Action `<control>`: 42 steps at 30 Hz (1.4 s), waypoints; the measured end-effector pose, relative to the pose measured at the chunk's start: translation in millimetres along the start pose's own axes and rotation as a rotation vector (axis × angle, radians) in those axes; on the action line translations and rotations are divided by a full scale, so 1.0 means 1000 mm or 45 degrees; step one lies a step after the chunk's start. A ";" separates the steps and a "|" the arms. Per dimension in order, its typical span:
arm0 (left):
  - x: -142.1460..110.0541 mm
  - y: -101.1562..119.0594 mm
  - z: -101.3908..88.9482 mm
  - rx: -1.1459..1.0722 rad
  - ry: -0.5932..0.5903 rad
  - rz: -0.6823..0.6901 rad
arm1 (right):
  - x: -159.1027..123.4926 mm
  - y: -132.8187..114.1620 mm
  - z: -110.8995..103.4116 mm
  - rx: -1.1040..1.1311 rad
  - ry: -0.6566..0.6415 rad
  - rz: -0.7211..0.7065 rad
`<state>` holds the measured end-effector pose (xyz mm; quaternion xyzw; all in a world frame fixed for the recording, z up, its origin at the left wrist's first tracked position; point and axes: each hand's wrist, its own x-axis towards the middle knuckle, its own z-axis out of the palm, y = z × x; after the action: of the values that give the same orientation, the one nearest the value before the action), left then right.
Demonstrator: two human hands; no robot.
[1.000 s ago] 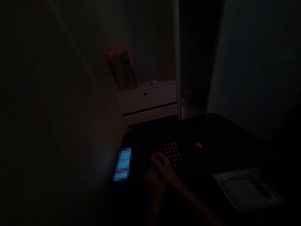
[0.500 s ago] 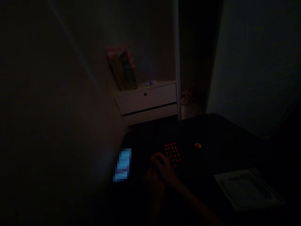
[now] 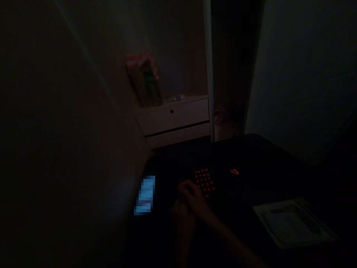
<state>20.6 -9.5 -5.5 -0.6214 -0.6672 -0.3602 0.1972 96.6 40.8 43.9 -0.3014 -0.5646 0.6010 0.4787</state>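
The scene is very dark. My right hand (image 3: 195,197) has its fingers bent and pressed against my left hand (image 3: 182,212), just below. Both look closed, and whatever they hold between them is too dark to make out. Close beyond my right hand lie small red dots (image 3: 204,180), set out in rows on the black tabletop (image 3: 251,152). A small reddish piece (image 3: 234,171) rests apart from them, farther right. To the left of my hands glows a bright blue phone-like screen (image 3: 145,195), its content blurred into blocks.
A pale flat sheet or book (image 3: 295,223) lies at the table's right. Beyond the table stands a drawer cabinet (image 3: 178,121) with a red and green packet (image 3: 145,80) and a small shiny item (image 3: 178,98) on top. Walls rise on both sides.
The view has shifted very slightly and the room looks a little dimmer. My hands stay pressed together in the same place.
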 end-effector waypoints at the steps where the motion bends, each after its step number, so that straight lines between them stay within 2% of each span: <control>1: -0.001 -0.001 0.001 0.010 -0.010 0.002 | 0.000 -0.001 0.000 -0.004 0.001 -0.003; 9: -0.002 0.001 -0.002 -0.036 -0.069 -0.053 | 0.000 0.003 -0.001 -0.034 -0.016 -0.003; 14: 0.002 0.007 -0.005 -0.075 -0.019 -0.084 | 0.000 0.002 -0.003 -0.019 -0.022 -0.010; 19: 0.003 0.010 -0.007 -0.079 -0.030 -0.054 | -0.001 0.001 -0.003 -0.027 -0.021 -0.004; 28: -0.002 0.002 -0.001 -0.007 -0.049 -0.050 | 0.000 0.004 -0.002 -0.046 -0.013 -0.019; 35: 0.002 0.007 -0.006 -0.083 -0.066 -0.091 | 0.000 -0.002 -0.002 -0.044 -0.011 0.005; 42: -0.001 0.003 -0.003 -0.018 -0.057 -0.041 | 0.000 0.002 -0.002 -0.030 -0.015 -0.011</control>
<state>23.0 -12.4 -3.5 -0.6198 -0.6788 -0.3541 0.1720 97.9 41.6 41.9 -0.3011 -0.5758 0.5939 0.4745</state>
